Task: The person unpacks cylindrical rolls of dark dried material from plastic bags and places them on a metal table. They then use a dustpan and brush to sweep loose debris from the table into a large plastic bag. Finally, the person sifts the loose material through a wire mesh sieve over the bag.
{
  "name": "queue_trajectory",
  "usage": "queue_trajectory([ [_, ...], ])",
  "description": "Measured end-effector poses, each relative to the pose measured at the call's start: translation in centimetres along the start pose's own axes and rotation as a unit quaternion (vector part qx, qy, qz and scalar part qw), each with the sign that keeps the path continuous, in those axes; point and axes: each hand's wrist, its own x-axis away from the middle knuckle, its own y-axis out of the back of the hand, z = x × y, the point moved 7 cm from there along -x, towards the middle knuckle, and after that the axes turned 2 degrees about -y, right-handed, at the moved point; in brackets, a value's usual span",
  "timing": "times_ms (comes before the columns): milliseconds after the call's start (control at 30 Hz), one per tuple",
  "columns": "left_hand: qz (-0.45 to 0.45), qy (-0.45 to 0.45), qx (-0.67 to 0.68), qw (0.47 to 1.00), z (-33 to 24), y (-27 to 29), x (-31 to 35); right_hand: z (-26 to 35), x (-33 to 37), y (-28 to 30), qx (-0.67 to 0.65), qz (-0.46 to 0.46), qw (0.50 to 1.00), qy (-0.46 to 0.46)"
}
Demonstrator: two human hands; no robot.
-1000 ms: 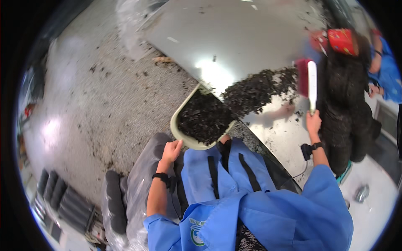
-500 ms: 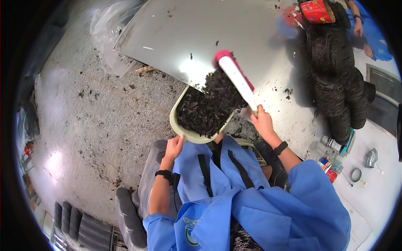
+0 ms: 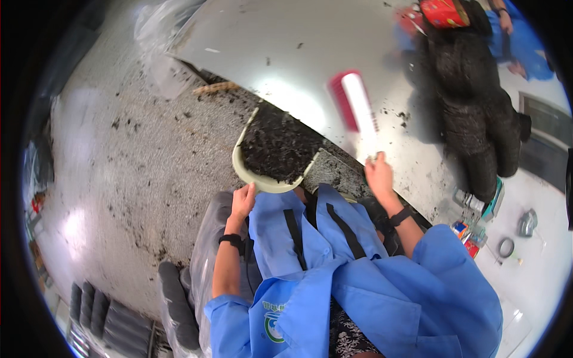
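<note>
My left hand (image 3: 243, 201) is closed on the near rim of a pale cream-green dustpan (image 3: 265, 184). The dustpan sits against the edge of the metal table (image 3: 239, 36), and a heap of dark flakes (image 3: 279, 149) fills much of it. My right hand (image 3: 379, 173) grips the white handle of a brush (image 3: 358, 101) with magenta bristles. Motion blurs the brush, which is over the tabletop to the right of the dustpan; whether it touches the surface I cannot tell.
Dark, ridged bundles (image 3: 459, 101) stand on the table's right side, beside a red container (image 3: 444, 13). Another person's hand (image 3: 506, 24) shows behind them. Small tools and a dark ring (image 3: 505, 247) lie at right. Clear plastic (image 3: 161, 77) and scattered flakes cover floor at left.
The brush has moved right, away from the dustpan. The dark flakes heaped at the table edge are now down in the dustpan, which has shifted slightly left.
</note>
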Motion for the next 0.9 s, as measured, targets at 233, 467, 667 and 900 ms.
queue_trajectory([
  [233, -0.032, 0.037, 0.116, 0.992, 2.6, -2.9, 2.0, 3.1, 6.7, -3.3, -0.086, 0.057, 0.976, 0.19],
  [467, -0.123, 0.05, 0.18, 0.975, 5.9, -1.9, 5.5, -19.7, 10.9, 0.9, -0.228, -0.117, 0.945, -0.201],
  [667, -0.276, 0.064, 0.207, 0.937, 4.5, 4.2, 12.4, -43.0, 12.0, 2.1, -0.21, -0.212, 0.873, -0.386],
  [900, -0.367, 0.01, 0.245, 0.897, 4.2, 4.2, 13.5, -38.6, -1.4, -1.9, 0.05, -0.036, 0.991, -0.122],
])
